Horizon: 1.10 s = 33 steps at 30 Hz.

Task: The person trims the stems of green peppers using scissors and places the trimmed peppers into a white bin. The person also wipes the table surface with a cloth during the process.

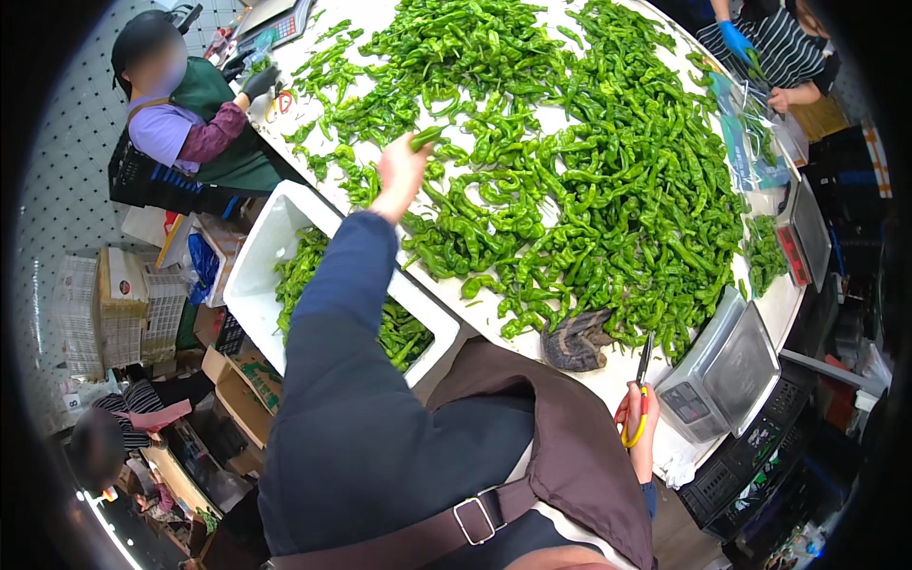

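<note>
My left hand (402, 171) reaches out over the table with a green pepper (427, 137) between its fingers. Around it, loose green peppers (499, 192) lie spread and heaped across the white tabletop (467, 308). My right hand (636, 413), close to my body at the table's near edge, holds scissors (643, 392) by their red and yellow handles, blades pointing away from me. A dark, crumpled cloth or glove (578, 340) rests just left of the blades. Below my left arm stands a white foam box (256, 274) with peppers inside, partly hidden by my sleeve.
Right of my right hand is a weighing scale (737, 367); another scale (805, 231) stands farther along that edge. A co-worker in a green apron (228, 128) works at the left, and one with a blue glove (735, 41) at the far right. Cardboard boxes (242, 399) sit lower left.
</note>
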### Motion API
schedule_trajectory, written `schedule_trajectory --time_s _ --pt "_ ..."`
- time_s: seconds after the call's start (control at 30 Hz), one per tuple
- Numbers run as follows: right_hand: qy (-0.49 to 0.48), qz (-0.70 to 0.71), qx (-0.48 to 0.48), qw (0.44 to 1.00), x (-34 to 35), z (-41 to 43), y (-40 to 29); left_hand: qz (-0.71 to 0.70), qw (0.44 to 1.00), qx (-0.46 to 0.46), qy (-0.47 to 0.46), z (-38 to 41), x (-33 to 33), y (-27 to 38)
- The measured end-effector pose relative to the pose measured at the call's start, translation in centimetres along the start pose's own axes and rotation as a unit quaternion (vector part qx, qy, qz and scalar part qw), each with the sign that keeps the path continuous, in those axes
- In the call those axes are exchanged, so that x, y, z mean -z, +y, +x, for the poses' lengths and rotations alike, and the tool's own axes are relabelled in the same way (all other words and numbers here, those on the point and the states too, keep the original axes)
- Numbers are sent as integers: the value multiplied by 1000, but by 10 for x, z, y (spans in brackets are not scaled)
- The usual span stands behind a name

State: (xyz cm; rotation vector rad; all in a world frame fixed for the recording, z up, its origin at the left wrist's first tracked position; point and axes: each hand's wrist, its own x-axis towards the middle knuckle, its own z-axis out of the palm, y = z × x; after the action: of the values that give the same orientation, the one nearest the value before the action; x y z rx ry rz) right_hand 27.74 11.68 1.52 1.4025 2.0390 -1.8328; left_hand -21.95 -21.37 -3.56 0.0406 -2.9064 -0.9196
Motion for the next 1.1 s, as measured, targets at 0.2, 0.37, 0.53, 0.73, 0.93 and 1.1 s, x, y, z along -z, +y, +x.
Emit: schedule_trajectory --time_s 0.2,0.37,0.53,0.73,0.93,1.1 --pt "-43 -5 5 999 -12 19 1 0 948 27 -316 -51 160 -119" --pt "-70 -34 -4 997 -31 23 -7 144 963 43 -225 -50 169 -110" --pt "-64 -83 5 994 -28 9 -13 46 982 -104 -149 -8 52 -72" --pt "-13 -37 7 999 -11 -6 1 106 936 -272 -198 32 -50 -4" --pt "2 -28 8 1000 -7 -13 3 298 886 -305 -184 37 -68 -30" --pt "4 -6 -6 1000 -5 -7 15 13 981 -70 -178 60 -39 -10"
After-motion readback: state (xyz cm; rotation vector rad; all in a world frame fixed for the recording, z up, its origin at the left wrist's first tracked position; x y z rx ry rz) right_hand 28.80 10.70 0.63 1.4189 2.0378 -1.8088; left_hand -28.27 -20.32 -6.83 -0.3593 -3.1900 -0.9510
